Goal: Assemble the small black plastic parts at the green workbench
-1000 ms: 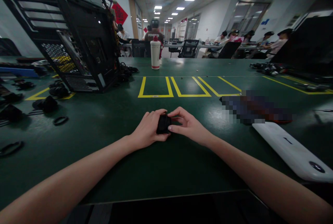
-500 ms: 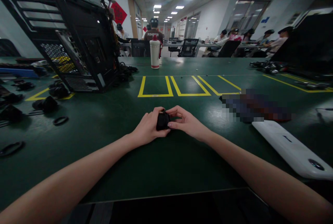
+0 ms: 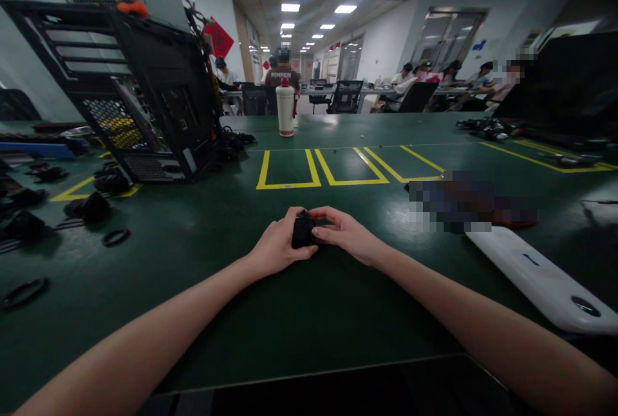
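A small black block-like object is held low over the green table, at the middle of the view; its exact kind is too dark to make out. My left hand wraps its left side, thumb below and fingers over the top. From the right, my right hand pinches the object's side between thumb and fingertips. Parts of the object are covered by the fingers of both hands.
A black computer case stands at the left, with cables beside it. Black items and a black ring lie nearer. A white bottle stands behind yellow tape outlines. A white device lies right. People sit farther back.
The whole scene sits slightly lower in view, as the head has tilted up a little. Both hands keep their hold on the black object, with hardly any shift of the fingers.
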Demonstrator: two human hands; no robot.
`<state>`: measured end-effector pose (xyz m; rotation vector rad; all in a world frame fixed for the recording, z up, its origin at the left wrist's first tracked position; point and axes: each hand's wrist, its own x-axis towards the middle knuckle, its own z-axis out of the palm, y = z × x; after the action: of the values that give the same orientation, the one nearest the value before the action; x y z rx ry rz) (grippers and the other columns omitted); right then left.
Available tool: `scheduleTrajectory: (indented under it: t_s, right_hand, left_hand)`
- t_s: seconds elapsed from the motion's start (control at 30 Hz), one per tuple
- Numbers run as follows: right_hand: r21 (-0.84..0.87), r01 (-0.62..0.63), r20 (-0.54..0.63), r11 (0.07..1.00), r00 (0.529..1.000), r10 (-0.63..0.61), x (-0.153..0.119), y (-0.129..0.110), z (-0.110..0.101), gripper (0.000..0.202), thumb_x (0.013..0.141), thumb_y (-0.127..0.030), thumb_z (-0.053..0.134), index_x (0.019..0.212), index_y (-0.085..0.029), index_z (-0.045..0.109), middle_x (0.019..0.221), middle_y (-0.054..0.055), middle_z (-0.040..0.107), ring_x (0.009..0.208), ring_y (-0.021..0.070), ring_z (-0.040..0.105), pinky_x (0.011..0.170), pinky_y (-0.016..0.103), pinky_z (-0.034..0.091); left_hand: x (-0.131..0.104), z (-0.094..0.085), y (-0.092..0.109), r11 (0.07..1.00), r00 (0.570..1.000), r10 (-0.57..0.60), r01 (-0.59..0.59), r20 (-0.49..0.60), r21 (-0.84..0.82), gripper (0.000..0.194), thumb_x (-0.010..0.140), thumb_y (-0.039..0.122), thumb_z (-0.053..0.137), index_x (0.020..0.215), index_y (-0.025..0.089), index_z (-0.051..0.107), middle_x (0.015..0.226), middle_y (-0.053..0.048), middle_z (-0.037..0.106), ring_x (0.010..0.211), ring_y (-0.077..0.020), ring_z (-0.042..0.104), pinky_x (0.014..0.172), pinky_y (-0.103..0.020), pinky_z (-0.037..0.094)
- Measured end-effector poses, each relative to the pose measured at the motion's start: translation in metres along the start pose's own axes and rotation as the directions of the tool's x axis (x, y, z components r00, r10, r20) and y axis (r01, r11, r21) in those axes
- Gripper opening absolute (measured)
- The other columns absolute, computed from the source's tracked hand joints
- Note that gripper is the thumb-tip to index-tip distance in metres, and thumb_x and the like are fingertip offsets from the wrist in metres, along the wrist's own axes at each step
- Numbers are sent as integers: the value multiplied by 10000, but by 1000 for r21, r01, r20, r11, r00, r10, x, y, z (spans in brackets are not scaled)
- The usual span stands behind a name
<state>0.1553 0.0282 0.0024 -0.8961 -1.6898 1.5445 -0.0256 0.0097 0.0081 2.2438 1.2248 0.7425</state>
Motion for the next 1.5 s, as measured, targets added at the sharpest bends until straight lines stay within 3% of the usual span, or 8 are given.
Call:
scheduleTrajectory:
  t_s: [0.17, 0.43, 0.67, 0.93, 1.2, 1.5]
  right_hand:
    - [-20, 60, 50, 998, 997, -59, -6, -9, 2, 335, 733, -175, 603, 1049, -213, 499, 1123, 31, 499, 1005, 171, 547, 904, 396, 437]
    - [-11, 97, -23, 995, 995, -97, -4, -4, 5, 186, 759, -243, 584, 929, -201, 522, 966, 14, 544, 907, 162, 575, 827, 388, 475]
    - [-14, 58, -7, 998, 998, -58, -3, -2, 3, 303, 743, -192, 598, 1035, -202, 516, 1092, 39, 534, 1055, 185, 516, 946, 422, 400]
    - [-50, 114, 57, 992, 992, -112, -7, -6, 3, 348, 701, -122, 627, 1010, -215, 497, 1078, 23, 510, 999, 167, 542, 898, 397, 436]
    - [19, 80, 2, 997, 997, -80, -5, -1, 5, 174, 781, -256, 556, 941, -212, 501, 986, 17, 515, 909, 160, 563, 781, 366, 496]
    - [-142, 92, -22, 986, 995, -96, -6, -2, 4, 325, 762, -207, 566, 1076, -207, 482, 1137, 46, 497, 1088, 183, 495, 962, 403, 394]
  left_hand:
    - [0, 0, -1, 1000, 1000, 5, -4, 13, -24, 548, 703, 363, 603, 1156, 222, 327, 1037, -61, 538, 893, -224, 571, 779, -388, 452]
    - [0, -2, 1, 1000, 999, 24, -24, 28, -2, 569, 695, 357, 610, 1168, 219, 325, 1041, -67, 540, 913, -231, 561, 811, -404, 434]
    - [0, 0, -1, 999, 1000, 31, -30, 3, -36, 537, 696, 338, 614, 1143, 228, 339, 1033, -56, 537, 889, -217, 570, 798, -394, 446]
    - [0, 1, -4, 999, 999, 36, -36, 5, -29, 552, 701, 347, 608, 1157, 217, 326, 1011, -55, 537, 882, -214, 566, 767, -367, 450]
    - [0, 0, -3, 1000, 999, 27, -27, 23, -11, 570, 694, 337, 616, 1165, 220, 318, 1046, -64, 535, 926, -236, 555, 828, -414, 430]
    - [0, 2, -7, 997, 999, 42, -40, 21, -66, 552, 699, 334, 620, 1146, 236, 313, 1024, -44, 528, 887, -210, 560, 782, -359, 452]
